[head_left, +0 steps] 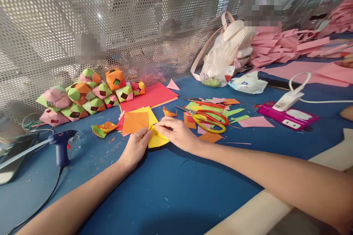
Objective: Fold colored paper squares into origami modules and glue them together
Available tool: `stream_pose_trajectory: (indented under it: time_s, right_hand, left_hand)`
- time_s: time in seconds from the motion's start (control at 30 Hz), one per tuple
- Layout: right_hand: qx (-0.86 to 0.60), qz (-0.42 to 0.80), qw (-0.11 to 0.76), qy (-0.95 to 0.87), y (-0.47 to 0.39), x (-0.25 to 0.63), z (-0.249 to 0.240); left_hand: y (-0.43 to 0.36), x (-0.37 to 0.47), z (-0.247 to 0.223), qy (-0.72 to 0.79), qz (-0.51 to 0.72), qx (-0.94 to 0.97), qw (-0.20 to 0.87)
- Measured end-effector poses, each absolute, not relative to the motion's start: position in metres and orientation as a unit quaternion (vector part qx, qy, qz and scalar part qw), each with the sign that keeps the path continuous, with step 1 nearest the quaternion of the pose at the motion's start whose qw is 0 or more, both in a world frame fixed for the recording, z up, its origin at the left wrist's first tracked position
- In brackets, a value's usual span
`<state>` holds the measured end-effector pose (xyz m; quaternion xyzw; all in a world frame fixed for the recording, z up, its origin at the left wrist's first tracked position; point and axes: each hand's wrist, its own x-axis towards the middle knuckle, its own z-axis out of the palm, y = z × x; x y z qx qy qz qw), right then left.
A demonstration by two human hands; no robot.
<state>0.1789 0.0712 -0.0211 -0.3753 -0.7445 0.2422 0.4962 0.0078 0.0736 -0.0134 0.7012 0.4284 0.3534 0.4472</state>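
Note:
A small folded piece of yellow paper is held just above the blue table. My left hand pinches its left side, and the fingers of my right hand close on its upper right edge. Behind my hands lie flat orange paper and yellow squares. A folded green and orange paper piece rests to the left. Near my right hand are yellow-handled scissors and red-handled scissors, lying on paper scraps.
Finished woven paper balls are stacked at the back left against a perforated metal screen. A blue glue gun stands at left. A purple power strip, a white backpack and pink paper strips are at right, where another person's hand shows.

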Motion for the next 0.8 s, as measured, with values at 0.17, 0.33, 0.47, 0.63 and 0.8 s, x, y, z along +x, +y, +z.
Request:
stream_pose_trajectory:
  time_s: [0.17, 0.33, 0.47, 0.63, 0.8]
  right_hand:
    - [-0.383, 0.237, 0.508, -0.734, 0.0707, 0.1777, -0.0216]
    - [-0.375, 0.231, 0.515, -0.735, 0.0695, 0.1764, -0.0219]
    - [-0.384, 0.228, 0.511, -0.735, 0.0693, 0.1754, -0.0226]
    - [-0.391, 0.235, 0.502, -0.735, 0.0695, 0.1748, -0.0258]
    - [-0.401, 0.226, 0.508, -0.728, 0.068, 0.1731, -0.029]
  left_hand:
    - [0.0728, 0.0082, -0.0113, 0.428, 0.319, 0.743, 0.404]
    - [0.0736, 0.0076, -0.0133, 0.435, 0.305, 0.75, 0.395]
    - [0.0738, 0.0076, -0.015, 0.444, 0.309, 0.739, 0.402]
    - [0.0725, 0.0084, -0.0161, 0.45, 0.317, 0.736, 0.393]
    - [0.0706, 0.0103, -0.0171, 0.451, 0.333, 0.742, 0.368]
